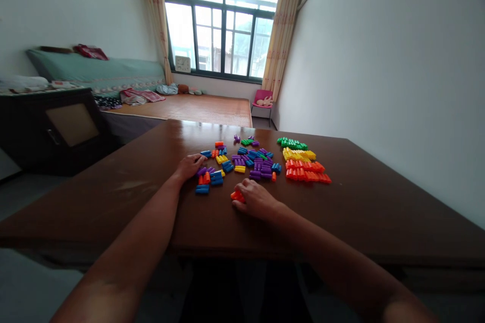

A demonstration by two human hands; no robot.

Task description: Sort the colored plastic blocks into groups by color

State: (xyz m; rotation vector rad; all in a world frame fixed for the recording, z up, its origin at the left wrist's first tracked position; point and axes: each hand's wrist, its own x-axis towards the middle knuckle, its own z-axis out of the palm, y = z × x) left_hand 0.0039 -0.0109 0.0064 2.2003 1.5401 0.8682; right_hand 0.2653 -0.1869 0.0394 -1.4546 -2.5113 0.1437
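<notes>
My right hand (pixel 253 198) is closed around orange pieces (pixel 237 196) near the table's front edge. My left hand (pixel 189 166) rests at the left side of the loose pile, fingers beside a blue piece (pixel 205 153) and purple pieces (pixel 202 171); what is under its fingers is hidden. Mixed blue, purple, yellow, orange and green pieces lie between and beyond the hands, with a purple cluster (pixel 261 167) in the middle. To the right, pieces form rows by colour: green (pixel 292 144), yellow (pixel 299 154) and orange (pixel 307 171).
The brown table (pixel 364 202) spans the foreground. A dark cabinet (pixel 49 126) stands at the left. Beyond the table are a bed (pixel 212 106), a pink chair (pixel 262 98) and a curtained window.
</notes>
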